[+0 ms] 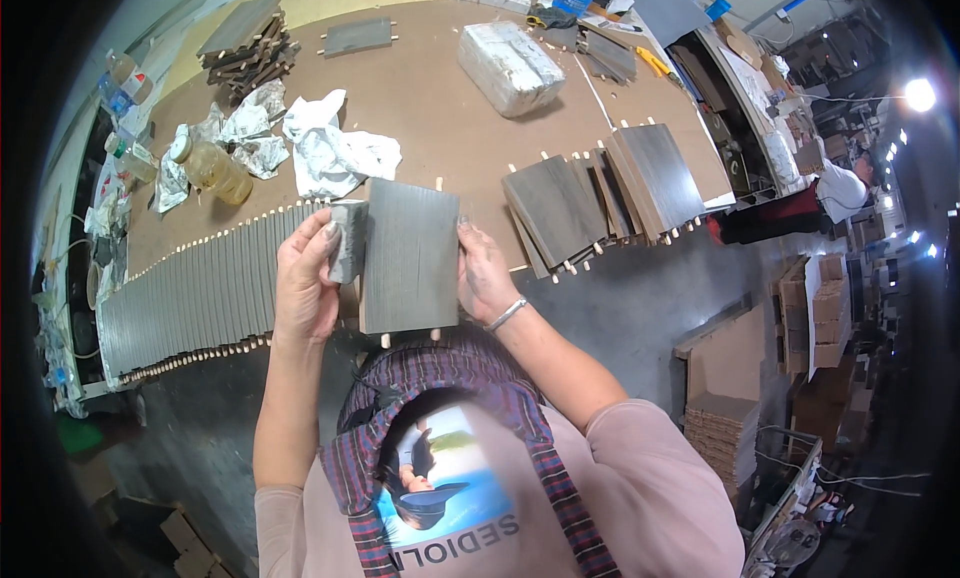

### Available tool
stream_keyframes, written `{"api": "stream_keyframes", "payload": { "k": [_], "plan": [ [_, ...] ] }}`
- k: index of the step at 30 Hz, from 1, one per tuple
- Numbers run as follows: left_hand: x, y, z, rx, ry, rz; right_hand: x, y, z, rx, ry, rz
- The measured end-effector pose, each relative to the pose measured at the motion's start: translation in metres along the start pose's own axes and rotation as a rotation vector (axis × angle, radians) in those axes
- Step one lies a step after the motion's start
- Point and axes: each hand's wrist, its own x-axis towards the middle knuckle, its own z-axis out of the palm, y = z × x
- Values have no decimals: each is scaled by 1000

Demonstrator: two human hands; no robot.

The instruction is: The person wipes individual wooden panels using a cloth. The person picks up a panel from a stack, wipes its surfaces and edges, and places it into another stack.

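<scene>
Upright in front of my chest is a grey wood-grain panel (412, 258) with pale wooden dowels sticking out of its ends. My right hand (484, 273) is closed on the panel's right edge, and a bracelet circles that wrist. Pinched in my left hand (305, 278) is a small dark grey block (347, 240), like a sanding block, close along the panel's left edge. Whether the block touches the edge I cannot tell. A long row of similar doweled panels (200, 288) stands on edge at the left, just beyond my left hand. More panels (555, 208) lean together on the right.
Crumpled white paper (335, 148) and a jar of yellowish liquid (215, 173) lie on the brown-covered table (430, 108). Farther back are a wrapped white block (510, 68), a panel stack (245, 43), a single panel (358, 38) and a yellow cutter (655, 63). Another person (800, 208) is far right.
</scene>
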Motion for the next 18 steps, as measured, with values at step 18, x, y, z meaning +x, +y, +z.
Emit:
{"api": "stream_keyframes", "payload": {
  "k": [18],
  "plan": [
    [13, -20, 9, -29, 122, 21, 21, 30, -3, -746, 190, -446]
  ]
}}
